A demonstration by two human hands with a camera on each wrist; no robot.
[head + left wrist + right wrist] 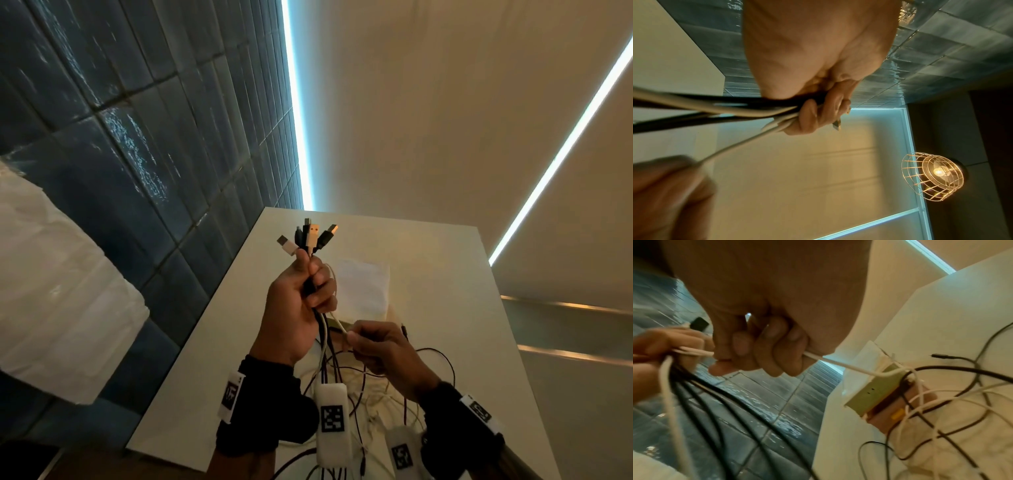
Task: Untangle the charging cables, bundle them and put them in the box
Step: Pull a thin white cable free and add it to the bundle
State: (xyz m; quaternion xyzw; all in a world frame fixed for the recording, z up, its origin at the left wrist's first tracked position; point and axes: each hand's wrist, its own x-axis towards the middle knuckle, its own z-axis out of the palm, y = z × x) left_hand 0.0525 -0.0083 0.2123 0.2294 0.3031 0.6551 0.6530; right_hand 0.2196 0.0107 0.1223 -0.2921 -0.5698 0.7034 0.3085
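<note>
- We see the left hand (294,308) fisted round a bunch of black and white charging cables (320,329), held upright above the table (212,359)
- The plug ends (310,236) fan out of the top of that fist toward twelve o'clock
- The right hand (383,346), at four o'clock from the left, pinches one thin white cable (849,366) between curled fingers and thumb; this cable runs taut up into the left fist
- Below both hands the loose lengths hang and sprawl, tangled, over the table
- The box (877,394) stands open on the table at twelve o'clock from the right hand, with black and white strands draped across it
- A blue tiled wall (137,154) runs along the table at nine o'clock
</note>
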